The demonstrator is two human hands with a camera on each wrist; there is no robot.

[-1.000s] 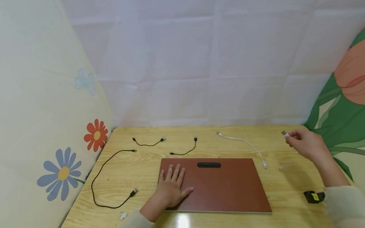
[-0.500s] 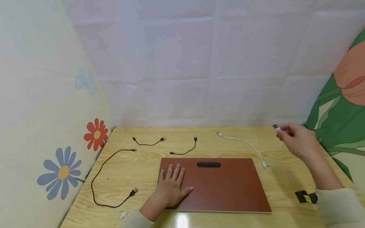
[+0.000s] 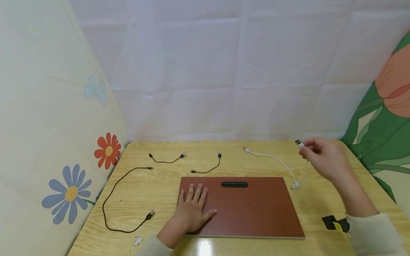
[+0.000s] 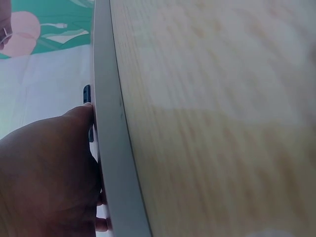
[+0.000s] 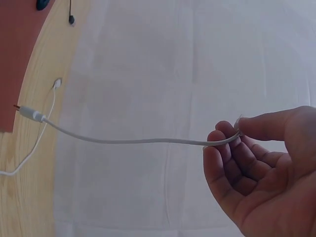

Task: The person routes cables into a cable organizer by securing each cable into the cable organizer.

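The left hand [image 3: 192, 214] lies flat, fingers spread, on the brown board [image 3: 252, 211]. Right of it, above the table [image 3: 321, 199], the right hand [image 3: 326, 158] pinches a short white cable [image 5: 133, 141] near one end. It looks light, bendy and sturdy; the plug seems the firmest hold. A black strip [image 3: 234, 184] sits on the board. The second white cable [image 3: 273, 157] could snag the loose end; contact is unclear. Short black cables [image 3: 209, 172] [image 3: 167, 162] lie beyond.

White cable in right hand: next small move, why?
Probably move the thin white USB cable leftward toward the black round-ended strip: the right hand pinches one end, the other dangles, and the left hand lies flat on the reddish-brown rectangular board bearing that strip.
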